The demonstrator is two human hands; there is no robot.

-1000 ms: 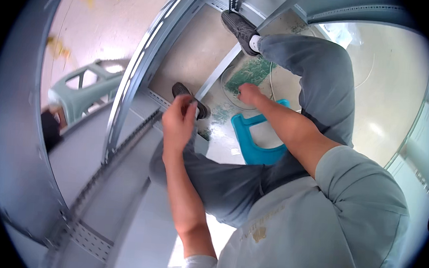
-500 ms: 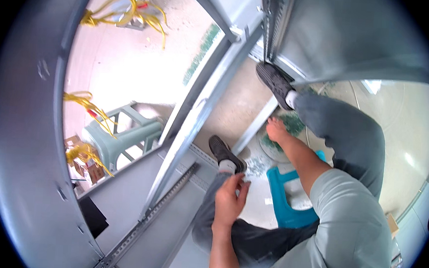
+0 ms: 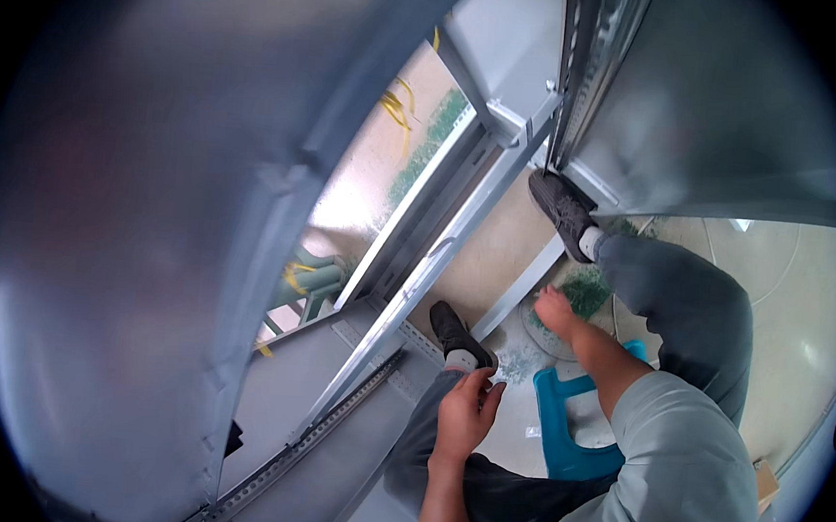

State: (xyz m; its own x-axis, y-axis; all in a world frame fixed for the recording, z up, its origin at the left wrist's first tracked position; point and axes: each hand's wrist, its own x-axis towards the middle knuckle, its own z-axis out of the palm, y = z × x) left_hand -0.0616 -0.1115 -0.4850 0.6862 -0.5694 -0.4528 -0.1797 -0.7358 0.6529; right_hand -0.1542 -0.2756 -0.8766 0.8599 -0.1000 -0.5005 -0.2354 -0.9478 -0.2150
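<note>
- Smooth grey sheet metal (image 3: 148, 242) fills the left side, so close to the camera that it blurs and cuts off much of the floor outside.
- Through the gap beside it show a grey-green stool (image 3: 315, 281) and looped yellow ties (image 3: 395, 110).
- Next, a perforated strip (image 3: 340, 406) runs along the lower panel, its rows of holes presumably there to take fasteners.
- A pale frame bar (image 3: 424, 273) slants upward, seemingly to stiffen the frame.
- Beside it stands the left shoe (image 3: 454, 329), apart from the right shoe (image 3: 562, 213), probably for balance.
- The left hand (image 3: 468, 415) is raised before the left leg, fingers curled with the thumb near them; I cannot tell whether they pinch anything.
- A cross rail (image 3: 518, 289), the nearest part to the right hand, lies between the shoes.
- Just beside it, the right hand (image 3: 555, 309) has loosely bent fingers; whether they touch the rail or hold something is unclear.
- Near the right forearm, a teal plastic stool (image 3: 580, 462) is between the legs, perhaps for sitting low.
</note>
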